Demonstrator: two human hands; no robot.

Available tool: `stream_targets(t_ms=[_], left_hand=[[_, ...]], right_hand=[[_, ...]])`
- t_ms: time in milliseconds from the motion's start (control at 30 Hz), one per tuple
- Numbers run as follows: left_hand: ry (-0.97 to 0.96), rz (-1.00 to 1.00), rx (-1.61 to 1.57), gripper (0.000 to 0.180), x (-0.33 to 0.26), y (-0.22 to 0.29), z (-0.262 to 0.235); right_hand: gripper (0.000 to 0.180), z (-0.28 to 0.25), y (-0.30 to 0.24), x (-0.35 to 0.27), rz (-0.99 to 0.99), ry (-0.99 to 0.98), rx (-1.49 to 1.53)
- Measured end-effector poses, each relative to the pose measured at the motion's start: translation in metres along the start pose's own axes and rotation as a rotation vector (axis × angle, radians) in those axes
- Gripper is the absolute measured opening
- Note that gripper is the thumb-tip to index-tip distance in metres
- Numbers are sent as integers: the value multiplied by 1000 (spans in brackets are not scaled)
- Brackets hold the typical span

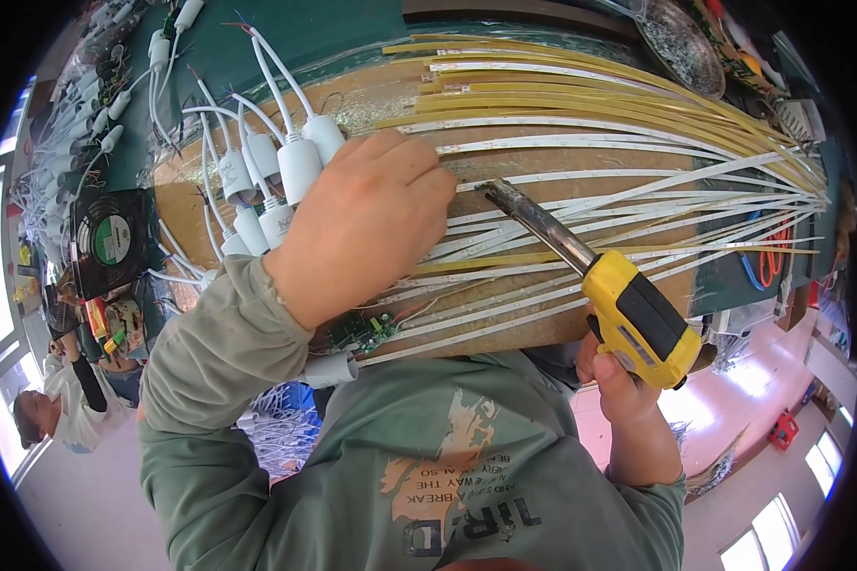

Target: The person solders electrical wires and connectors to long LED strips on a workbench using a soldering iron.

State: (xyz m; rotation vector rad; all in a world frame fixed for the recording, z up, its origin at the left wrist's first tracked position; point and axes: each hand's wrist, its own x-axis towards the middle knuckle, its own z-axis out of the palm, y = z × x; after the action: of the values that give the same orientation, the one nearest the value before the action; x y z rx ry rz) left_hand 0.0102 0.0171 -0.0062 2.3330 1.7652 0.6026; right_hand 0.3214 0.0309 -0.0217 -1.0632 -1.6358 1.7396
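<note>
My left hand (376,224) is closed, with its back turned up, over the left ends of several LED strips. Its fingertips are hidden, so what they pinch does not show. In my right hand (619,385) is a yellow and black soldering gun (647,319), with the thumb and fingers around its lower part. The dark tip of the gun points left and sits at a white LED strip (562,177), just right of my left fingers. Against my left hand stand white cylindrical housings (300,167) with white cables. A small green circuit board (376,330) lies below my left wrist.
Yellow-backed strips (581,90) fan out across the brown work board (362,90). A black fan (112,243) stands at the left, near a heap of white housings. Red-handled pliers (776,252) and a metal dish (681,48) are at the right. Another person (62,414) is at far left.
</note>
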Motion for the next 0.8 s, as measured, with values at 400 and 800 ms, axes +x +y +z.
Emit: stream_targets(t_ms=[400,800], left_hand=[[47,-89,-8,14,-5,-1,-12],[-4,-134,68,11,-1,6,-14]], right_hand=[[39,-8,-6,1,7,-87,8],[36,-9,-4,-1,20,-116,23]])
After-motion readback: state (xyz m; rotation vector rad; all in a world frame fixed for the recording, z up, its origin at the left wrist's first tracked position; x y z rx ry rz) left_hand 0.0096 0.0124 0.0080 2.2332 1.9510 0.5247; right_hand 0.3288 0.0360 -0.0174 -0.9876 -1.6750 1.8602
